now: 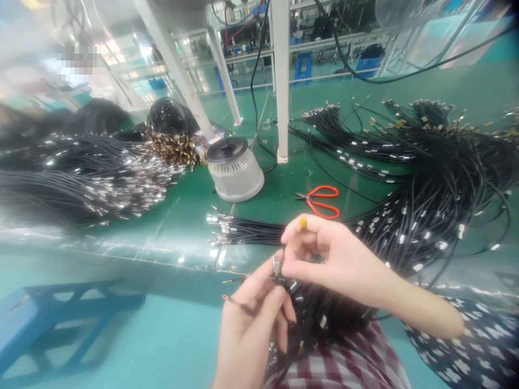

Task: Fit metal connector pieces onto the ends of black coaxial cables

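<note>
Low in the middle of the view, my left hand [259, 319] is closed on a thin black cable [240, 306]; the cable's stripped, coppery end sticks out beside the thumb base. Just above, my right hand [320, 251] pinches near a small silver metal connector [276, 265] at the left fingertips. What lies between the right fingers is partly hidden. A yellow band sits on one right finger. A bundle of black cables [255, 231] with silver ends lies on the green table behind the hands. More black cables [324, 310] hang over the lap beneath them.
Red-handled scissors [320, 200] lie beyond my right hand. A round grey-white device with a black top [235, 175] stands behind the bundle. Cable heaps cover the left [81, 178] and right [446, 178] sides. White posts [280, 81] rise from the table [275, 194]. A blue stool [60, 324] stands lower left.
</note>
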A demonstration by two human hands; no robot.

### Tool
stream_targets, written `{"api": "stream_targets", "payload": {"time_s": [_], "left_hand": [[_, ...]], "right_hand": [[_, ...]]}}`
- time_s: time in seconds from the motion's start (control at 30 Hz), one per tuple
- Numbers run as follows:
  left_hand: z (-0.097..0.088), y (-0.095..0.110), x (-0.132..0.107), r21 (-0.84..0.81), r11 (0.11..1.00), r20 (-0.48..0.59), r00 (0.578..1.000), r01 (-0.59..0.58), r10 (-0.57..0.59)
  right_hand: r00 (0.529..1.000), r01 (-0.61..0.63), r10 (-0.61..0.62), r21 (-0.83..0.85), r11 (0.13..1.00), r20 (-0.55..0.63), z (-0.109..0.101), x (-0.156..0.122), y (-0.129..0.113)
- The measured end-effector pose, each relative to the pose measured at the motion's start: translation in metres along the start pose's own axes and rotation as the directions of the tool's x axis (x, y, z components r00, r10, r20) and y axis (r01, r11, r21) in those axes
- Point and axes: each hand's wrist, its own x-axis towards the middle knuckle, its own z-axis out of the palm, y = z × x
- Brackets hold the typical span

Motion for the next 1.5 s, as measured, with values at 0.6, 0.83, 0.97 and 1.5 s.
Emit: {"api": "stream_targets", "payload": {"time_s": [0.6,0.83,0.97,1.5], "left_hand": [[0.007,0.003,-0.006,0.136,0.989,-0.1,0.992,-0.06,0.074],[0.008,0.003,-0.006,0.123,0.991,-0.101,0.993,-0.047,0.059],[0.007,0.002,-0.007,0.114,0.992,-0.115,0.992,-0.043,0.057],[0.004,-0.002,0.0,0.079,0.994,-0.22,0.971,-0.074,0.09]], "right_hand": [[0.999,0.033,-0.032,-0.072,0.997,0.012,0.001,-0.001,-0.001],[1.0,0.011,-0.012,-0.056,0.998,-0.009,0.002,-0.001,0.0],[0.999,-0.004,0.002,-0.066,0.998,-0.036,0.005,-0.002,0.0],[0.998,-0.026,0.023,-0.048,0.999,-0.054,0.012,-0.005,0.006]]}}
